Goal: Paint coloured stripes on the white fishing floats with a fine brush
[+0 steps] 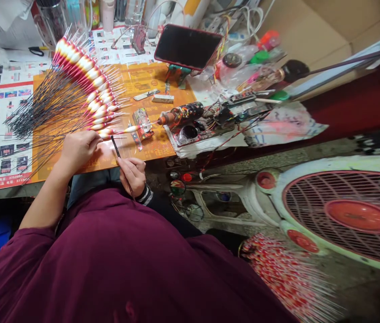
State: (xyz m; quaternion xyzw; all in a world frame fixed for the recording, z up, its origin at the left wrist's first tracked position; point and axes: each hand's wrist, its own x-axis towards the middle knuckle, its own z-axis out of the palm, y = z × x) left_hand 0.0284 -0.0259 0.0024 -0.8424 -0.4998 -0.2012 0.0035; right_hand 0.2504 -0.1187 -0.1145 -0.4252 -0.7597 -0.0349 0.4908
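Left hand (77, 150): fingers closed on fishing float (125, 129)
Right hand (132, 174): fingers grasping thin paintbrush (116, 147)
Nearby: fanned floats (82, 76), orange mat (149, 143)

Two red numbers beginning "37" were made out along the lower edge of the printed paper sheet (1, 134); their remaining digits were blurred. Further print on that sheet and on the orange mat (149, 83) could not be read.
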